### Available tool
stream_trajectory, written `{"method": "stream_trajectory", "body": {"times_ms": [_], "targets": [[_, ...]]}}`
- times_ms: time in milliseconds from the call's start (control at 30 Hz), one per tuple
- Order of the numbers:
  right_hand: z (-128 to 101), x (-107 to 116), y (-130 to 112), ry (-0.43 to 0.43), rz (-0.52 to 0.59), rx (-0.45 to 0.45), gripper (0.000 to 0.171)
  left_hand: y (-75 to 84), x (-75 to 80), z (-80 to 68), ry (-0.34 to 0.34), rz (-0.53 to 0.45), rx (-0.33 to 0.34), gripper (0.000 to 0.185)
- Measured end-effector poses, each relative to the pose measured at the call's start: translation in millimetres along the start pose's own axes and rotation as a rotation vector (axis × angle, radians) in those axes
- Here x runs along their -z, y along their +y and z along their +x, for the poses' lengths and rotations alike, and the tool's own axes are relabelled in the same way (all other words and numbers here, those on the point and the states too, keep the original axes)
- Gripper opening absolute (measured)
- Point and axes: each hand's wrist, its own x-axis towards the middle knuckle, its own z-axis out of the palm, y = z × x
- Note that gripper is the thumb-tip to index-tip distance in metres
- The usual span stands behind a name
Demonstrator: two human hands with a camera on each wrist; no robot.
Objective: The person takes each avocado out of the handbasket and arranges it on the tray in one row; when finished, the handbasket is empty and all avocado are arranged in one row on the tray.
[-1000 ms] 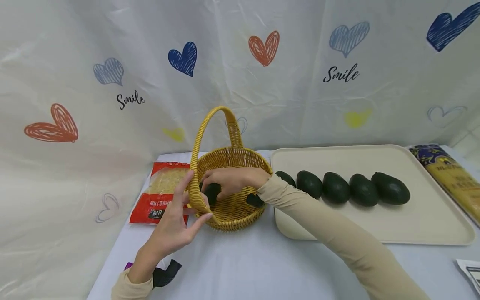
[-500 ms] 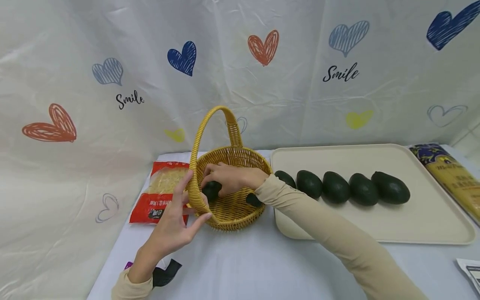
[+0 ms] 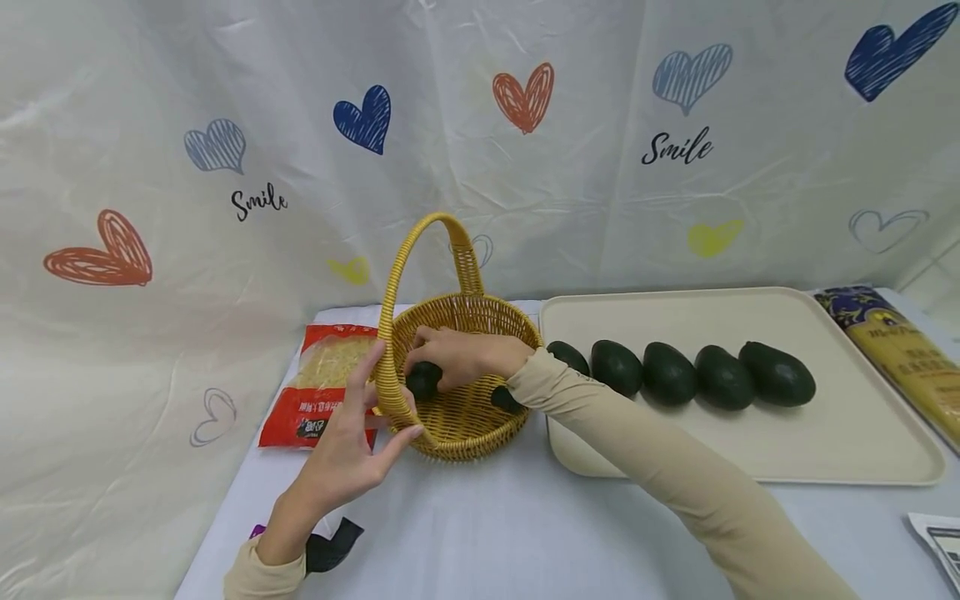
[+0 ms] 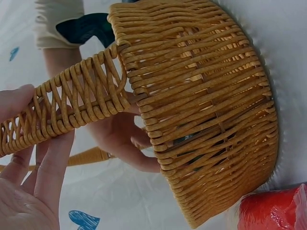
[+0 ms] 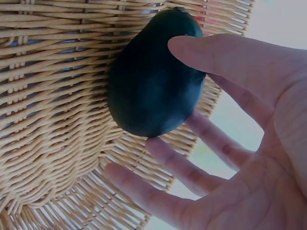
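Observation:
A yellow wicker basket with a tall handle stands on the white table. My left hand pinches the foot of the handle between thumb and fingers; the left wrist view shows this handle up close. My right hand reaches into the basket and holds a dark green avocado, thumb on top and a fingertip under it. The right wrist view shows that avocado in my right hand, against the basket wall. A second avocado lies in the basket, partly hidden by my sleeve.
A cream tray to the right carries a row of several avocados. A red noodle packet lies left of the basket. A yellow and purple packet sits at the far right. A heart-printed curtain closes off the back.
My right hand has shifted slightly inside the basket over the avocado. The left hand and the basket stay put.

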Motion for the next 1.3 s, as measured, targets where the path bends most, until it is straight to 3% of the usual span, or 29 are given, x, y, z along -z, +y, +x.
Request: {"method": "stream_trajectory", "body": {"times_ms": [200, 333, 467, 733, 900, 1100, 1300], "targets": [[0.8, 1.6, -8.2, -0.050, -0.061, -0.085, 0.044, -1.6, -1.2, 0.3, 0.003, 0.010, 0.002, 0.117], [-2.3, 1.0, -10.7, -0.119, -0.078, -0.074, 0.044, -2.6, -1.2, -0.9, 0.007, -0.002, -0.015, 0.118], [-7.8, 2.0, -10.7, -0.152, -0.057, -0.069, 0.045, -2.3, -0.3, -1.7, 0.012, -0.009, -0.020, 0.117], [-24.9, 9.9, -9.9, -0.217, -0.019, -0.217, 0.048, -0.1, -0.1, -0.2, 0.002, 0.016, 0.013, 0.118], [-36.2, 8.5, -10.1, -0.237, 0.033, -0.263, 0.040, -0.6, -0.3, 0.9, 0.002, 0.016, 0.012, 0.118], [-47.2, -4.2, -9.2, -0.204, 0.069, -0.224, 0.040, 0.4, -1.3, 0.4, -0.001, 0.024, 0.029, 0.118], [-49.3, -10.9, -7.5, -0.189, 0.088, -0.062, 0.046, 1.3, -1.9, -0.2, 0.003, 0.025, 0.033, 0.118]]}}
